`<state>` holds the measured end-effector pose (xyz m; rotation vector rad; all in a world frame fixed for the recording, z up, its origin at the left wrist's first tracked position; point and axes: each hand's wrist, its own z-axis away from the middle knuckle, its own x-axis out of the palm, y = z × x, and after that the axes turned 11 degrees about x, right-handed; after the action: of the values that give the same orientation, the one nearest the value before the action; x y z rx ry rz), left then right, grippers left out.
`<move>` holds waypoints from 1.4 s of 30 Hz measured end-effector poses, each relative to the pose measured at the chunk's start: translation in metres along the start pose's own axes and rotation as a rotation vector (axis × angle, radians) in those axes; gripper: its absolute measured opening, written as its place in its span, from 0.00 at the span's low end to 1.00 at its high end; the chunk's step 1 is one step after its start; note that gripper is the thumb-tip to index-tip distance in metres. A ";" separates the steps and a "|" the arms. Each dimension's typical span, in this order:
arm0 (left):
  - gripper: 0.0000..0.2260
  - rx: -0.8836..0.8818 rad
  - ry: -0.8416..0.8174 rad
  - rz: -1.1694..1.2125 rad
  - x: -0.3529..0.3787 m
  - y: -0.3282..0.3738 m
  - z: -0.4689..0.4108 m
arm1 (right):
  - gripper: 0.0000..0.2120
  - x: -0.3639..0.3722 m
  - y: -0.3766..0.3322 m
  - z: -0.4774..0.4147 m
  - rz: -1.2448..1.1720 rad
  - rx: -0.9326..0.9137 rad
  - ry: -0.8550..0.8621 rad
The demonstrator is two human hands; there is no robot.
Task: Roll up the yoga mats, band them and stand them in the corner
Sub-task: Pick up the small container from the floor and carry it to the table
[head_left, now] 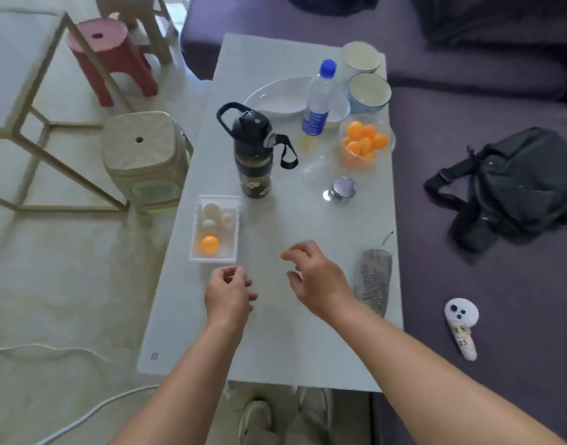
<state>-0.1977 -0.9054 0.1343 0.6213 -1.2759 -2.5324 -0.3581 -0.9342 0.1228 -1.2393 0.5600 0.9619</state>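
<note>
No yoga mat or band shows in the head view. My left hand [229, 292] hovers over the pale table [275, 342], just below a clear tray [215, 229] that holds an orange ball and a few white ones. Its fingers are loosely curled and I see nothing in them. My right hand [314, 277] floats over the table's middle with fingers spread and empty, left of a grey remote [373, 282].
On the table stand a black flask [253, 152], a water bottle [319, 101], a white dish [279, 97], two bowls [368, 91] and a glass bowl of orange balls [365, 144]. A purple sofa [500, 284] with a black bag [513, 187] lies right. Stools [144, 155] stand left.
</note>
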 end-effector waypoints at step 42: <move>0.12 0.617 -1.139 -1.092 0.483 -0.228 0.477 | 0.13 -0.083 0.545 0.625 -0.941 1.635 0.717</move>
<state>-0.8532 -0.6235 0.0749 -0.2972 -2.7440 -3.5192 -0.9481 -0.3481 0.0711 -0.1244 0.8710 -0.7930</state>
